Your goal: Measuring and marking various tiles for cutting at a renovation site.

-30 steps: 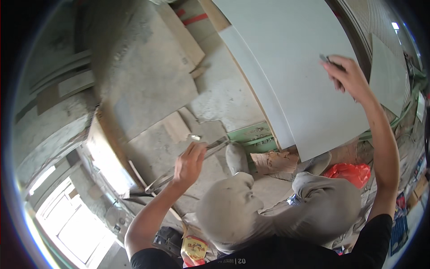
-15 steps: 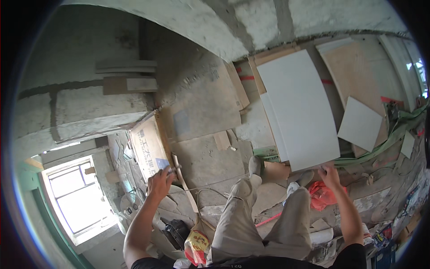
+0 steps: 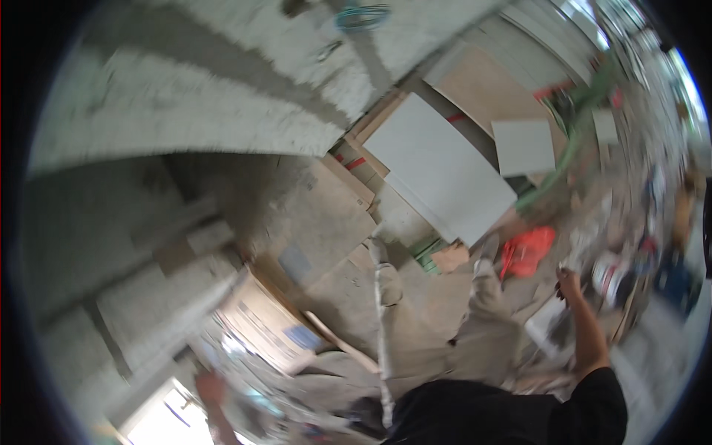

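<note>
My left hand (image 3: 210, 387) is out at the lower left, in front of the bright window, and smeared by motion. A dark grey shape lies just above its fingers; I cannot tell whether the hand holds it. My right hand (image 3: 568, 285) is at the right with fingers closed, and a small pale tip shows at them, too small to name. A red plastic bag (image 3: 528, 251) lies on the floor left of that hand. Nearest my left hand is a cardboard box (image 3: 271, 323). A large white tile (image 3: 443, 167) leans or lies on others ahead of my feet.
A smaller white tile (image 3: 523, 147) rests near a brown board (image 3: 489, 93) and green sheeting (image 3: 567, 159). Cardboard (image 3: 319, 211) covers floor ahead. A white bucket (image 3: 612, 280) stands beyond my right hand. A rough plastered wall (image 3: 222, 81) bounds the far side. Debris litters the right.
The view has turned and tilted, so the room appears rotated. My left hand has swung out from the box toward the window; my right hand has moved away from the large tile, past the red bag.
</note>
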The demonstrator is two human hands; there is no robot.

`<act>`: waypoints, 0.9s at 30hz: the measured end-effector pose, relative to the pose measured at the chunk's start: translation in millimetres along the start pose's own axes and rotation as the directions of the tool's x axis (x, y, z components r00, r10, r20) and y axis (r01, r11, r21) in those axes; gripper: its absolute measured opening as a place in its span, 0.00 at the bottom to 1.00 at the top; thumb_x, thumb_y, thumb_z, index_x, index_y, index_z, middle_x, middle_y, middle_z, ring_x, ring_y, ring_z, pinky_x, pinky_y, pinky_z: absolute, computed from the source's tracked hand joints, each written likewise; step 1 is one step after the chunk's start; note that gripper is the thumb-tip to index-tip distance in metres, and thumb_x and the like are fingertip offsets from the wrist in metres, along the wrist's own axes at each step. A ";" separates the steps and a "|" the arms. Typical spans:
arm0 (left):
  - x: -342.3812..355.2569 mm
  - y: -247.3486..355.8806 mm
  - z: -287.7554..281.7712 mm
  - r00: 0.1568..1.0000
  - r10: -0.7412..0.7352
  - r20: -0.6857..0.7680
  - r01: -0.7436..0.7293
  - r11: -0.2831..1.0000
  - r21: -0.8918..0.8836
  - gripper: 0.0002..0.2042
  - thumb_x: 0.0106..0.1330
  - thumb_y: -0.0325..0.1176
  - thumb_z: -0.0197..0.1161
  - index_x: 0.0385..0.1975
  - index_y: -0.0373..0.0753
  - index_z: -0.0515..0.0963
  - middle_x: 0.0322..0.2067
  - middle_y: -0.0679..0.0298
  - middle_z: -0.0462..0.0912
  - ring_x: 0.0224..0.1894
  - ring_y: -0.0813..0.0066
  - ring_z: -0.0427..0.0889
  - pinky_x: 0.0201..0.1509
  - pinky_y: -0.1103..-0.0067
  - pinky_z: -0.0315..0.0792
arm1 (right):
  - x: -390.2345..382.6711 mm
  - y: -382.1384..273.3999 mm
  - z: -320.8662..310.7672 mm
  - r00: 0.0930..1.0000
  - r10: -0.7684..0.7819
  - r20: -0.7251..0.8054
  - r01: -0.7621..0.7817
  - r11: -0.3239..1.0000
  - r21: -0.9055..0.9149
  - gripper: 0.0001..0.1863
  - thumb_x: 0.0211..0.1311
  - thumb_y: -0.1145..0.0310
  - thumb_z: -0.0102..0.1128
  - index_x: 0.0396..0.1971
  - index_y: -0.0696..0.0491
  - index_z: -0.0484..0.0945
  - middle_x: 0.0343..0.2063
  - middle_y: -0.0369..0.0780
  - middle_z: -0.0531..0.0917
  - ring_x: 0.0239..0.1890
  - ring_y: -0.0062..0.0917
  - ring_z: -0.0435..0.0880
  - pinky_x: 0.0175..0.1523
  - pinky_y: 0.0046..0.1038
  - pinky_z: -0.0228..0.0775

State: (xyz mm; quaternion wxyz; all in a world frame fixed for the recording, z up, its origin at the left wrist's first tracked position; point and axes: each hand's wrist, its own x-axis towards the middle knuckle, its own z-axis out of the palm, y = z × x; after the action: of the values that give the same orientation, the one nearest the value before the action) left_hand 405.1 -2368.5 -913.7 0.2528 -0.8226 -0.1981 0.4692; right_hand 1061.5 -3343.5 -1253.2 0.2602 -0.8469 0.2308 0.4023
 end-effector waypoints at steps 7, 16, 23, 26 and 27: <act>182.5 57.0 20.2 0.983 0.165 0.079 -0.041 0.619 -0.784 0.29 0.71 0.51 0.71 0.61 0.32 0.83 0.60 0.36 0.84 0.60 0.39 0.84 0.68 0.57 0.77 | -168.7 -4.3 160.5 0.990 0.143 0.007 -0.143 0.988 0.062 0.19 0.81 0.58 0.59 0.53 0.58 0.87 0.18 0.45 0.84 0.10 0.28 0.78 0.17 0.35 0.70; 312.2 281.4 -436.2 0.541 0.661 -0.520 -0.796 0.203 -0.571 0.24 0.80 0.42 0.66 0.69 0.35 0.79 0.66 0.50 0.84 0.68 0.59 0.83 0.73 0.68 0.73 | -219.8 -73.2 268.9 0.994 0.061 -0.089 -0.004 0.848 0.530 0.21 0.76 0.65 0.59 0.62 0.56 0.83 0.28 0.39 0.85 0.25 0.21 0.80 0.33 0.30 0.73; 420.7 236.9 -511.3 0.762 0.499 -0.414 -0.587 0.260 -0.767 0.28 0.81 0.45 0.66 0.68 0.27 0.77 0.60 0.48 0.87 0.62 0.61 0.87 0.68 0.71 0.77 | -198.7 -190.5 264.5 0.989 -0.090 0.119 -0.121 -0.014 0.993 0.28 0.79 0.65 0.57 0.74 0.56 0.71 0.32 0.40 0.85 0.18 0.18 0.74 0.23 0.24 0.66; 452.8 245.3 -516.8 0.795 0.470 -0.384 -0.571 0.363 -0.736 0.29 0.79 0.46 0.68 0.68 0.28 0.77 0.57 0.51 0.87 0.56 0.65 0.88 0.62 0.73 0.79 | -191.9 -225.5 241.1 0.972 -0.226 0.065 -0.130 -0.289 0.948 0.25 0.82 0.67 0.54 0.74 0.56 0.70 0.31 0.42 0.85 0.17 0.21 0.74 0.24 0.23 0.67; 454.5 249.6 -513.8 0.799 0.465 -0.382 -0.552 0.315 -0.772 0.28 0.79 0.47 0.68 0.66 0.29 0.79 0.52 0.54 0.88 0.50 0.70 0.87 0.57 0.75 0.78 | -190.6 -237.3 236.6 0.957 -0.289 0.030 -0.142 -0.377 0.915 0.24 0.82 0.67 0.53 0.73 0.55 0.71 0.31 0.42 0.85 0.17 0.21 0.74 0.24 0.23 0.67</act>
State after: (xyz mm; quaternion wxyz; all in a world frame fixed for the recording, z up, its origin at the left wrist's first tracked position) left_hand 1094.0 -2428.9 -1147.4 -0.3402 -0.8738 -0.1226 0.3251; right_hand 962.6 -2980.8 -1167.9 0.8988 -0.2078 0.3668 0.1202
